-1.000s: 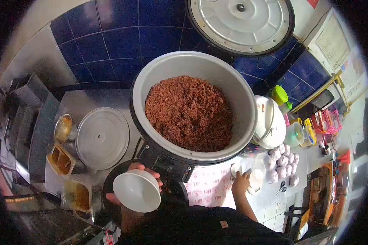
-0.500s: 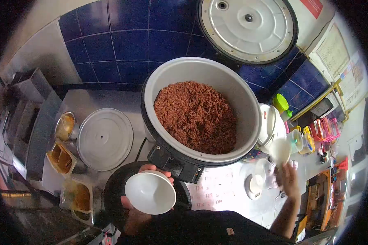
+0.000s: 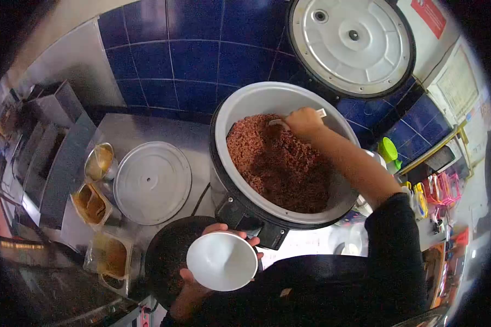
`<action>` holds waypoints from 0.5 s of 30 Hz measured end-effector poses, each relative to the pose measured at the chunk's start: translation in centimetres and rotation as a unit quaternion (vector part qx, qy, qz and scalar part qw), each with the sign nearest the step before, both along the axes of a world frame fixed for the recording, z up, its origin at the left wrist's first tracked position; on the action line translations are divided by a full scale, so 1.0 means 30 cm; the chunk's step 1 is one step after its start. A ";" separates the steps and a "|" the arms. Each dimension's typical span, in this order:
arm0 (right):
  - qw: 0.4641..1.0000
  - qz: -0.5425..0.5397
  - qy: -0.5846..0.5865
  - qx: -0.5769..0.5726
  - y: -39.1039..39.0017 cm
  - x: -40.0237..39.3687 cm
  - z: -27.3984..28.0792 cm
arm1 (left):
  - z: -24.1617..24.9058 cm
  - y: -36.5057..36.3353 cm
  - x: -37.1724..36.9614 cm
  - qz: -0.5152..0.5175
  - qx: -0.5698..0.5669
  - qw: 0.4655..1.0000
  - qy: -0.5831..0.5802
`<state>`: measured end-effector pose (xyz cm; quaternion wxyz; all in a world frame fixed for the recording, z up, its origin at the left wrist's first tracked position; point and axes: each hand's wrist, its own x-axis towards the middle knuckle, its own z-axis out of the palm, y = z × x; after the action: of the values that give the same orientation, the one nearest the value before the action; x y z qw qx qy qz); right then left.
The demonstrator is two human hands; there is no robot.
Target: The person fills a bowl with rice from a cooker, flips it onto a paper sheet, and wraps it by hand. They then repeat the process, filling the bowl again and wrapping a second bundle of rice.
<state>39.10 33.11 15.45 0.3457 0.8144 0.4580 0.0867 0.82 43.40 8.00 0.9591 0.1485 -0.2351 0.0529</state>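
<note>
A large rice cooker pot (image 3: 240,103) holds reddish-brown rice (image 3: 275,166). My right hand (image 3: 301,121) reaches over the far side of the pot, shut on a white rice paddle (image 3: 276,122) whose end dips into the rice. Below the pot's front edge, my left hand (image 3: 213,272) holds an empty white bowl (image 3: 222,261) with its opening facing up. The bowl hovers above a round black plate (image 3: 166,256).
The cooker's open lid (image 3: 352,44) leans against the blue tiled wall. A flat metal lid (image 3: 153,182) lies on the steel counter at left, beside several containers of sauce (image 3: 93,203). Small bottles and jars (image 3: 387,150) crowd the right edge.
My right hand lifted the white paddle from the counter at right and swung it up and over into the rice. The bowl in my left hand shifted slightly right.
</note>
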 end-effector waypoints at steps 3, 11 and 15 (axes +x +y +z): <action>0.995 -0.021 0.075 0.054 -0.043 -0.055 -0.006 | -0.017 -0.005 0.017 -0.002 -0.004 1.000 -0.018; 0.973 -0.067 0.209 -0.064 -0.081 -0.217 0.021 | 0.003 -0.049 0.025 0.046 -0.052 0.998 0.003; 0.947 -0.027 0.319 -0.013 -0.122 -0.279 -0.028 | 0.001 -0.044 0.034 0.027 -0.049 0.998 -0.011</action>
<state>30.74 29.45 14.61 0.1940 0.8072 0.5229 -0.1933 1.83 42.09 8.04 0.9609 0.1071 -0.2385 0.0914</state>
